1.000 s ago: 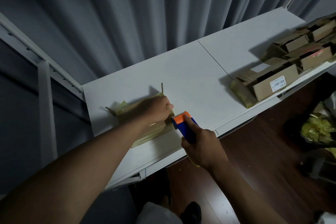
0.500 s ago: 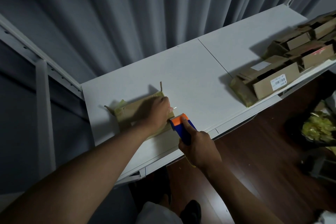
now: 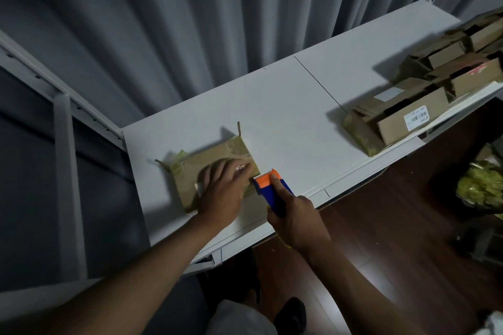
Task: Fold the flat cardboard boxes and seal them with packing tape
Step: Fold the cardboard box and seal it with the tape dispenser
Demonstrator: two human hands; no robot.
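Cardboard box, brown and folded low, lies on a white table at about eight o'clock from the middle of the view, near the table's left end. One small flap stands upright at the box's far corner, toward twelve o'clock, and another sticks out at its nine o'clock end. The left hand presses flat on top of the box with its fingers spread and fairly straight, pointing toward one o'clock; it curls around nothing. Just beside it at three o'clock, the right hand is wrapped around the blue handle of a tape dispenser, with one finger laid along the orange head. The dispenser's toothed edge sits at the box's near right corner; whether it touches the cardboard cannot be told. Well apart, at about two o'clock, a pile of cardboard boxes sits along the table's right portion, the nearest one bearing a white barcode label. Grey pleated curtains hang behind the table from ten to one o'clock. Dark wooden floor shows at four o'clock, and a white metal frame stands at nine o'clock.
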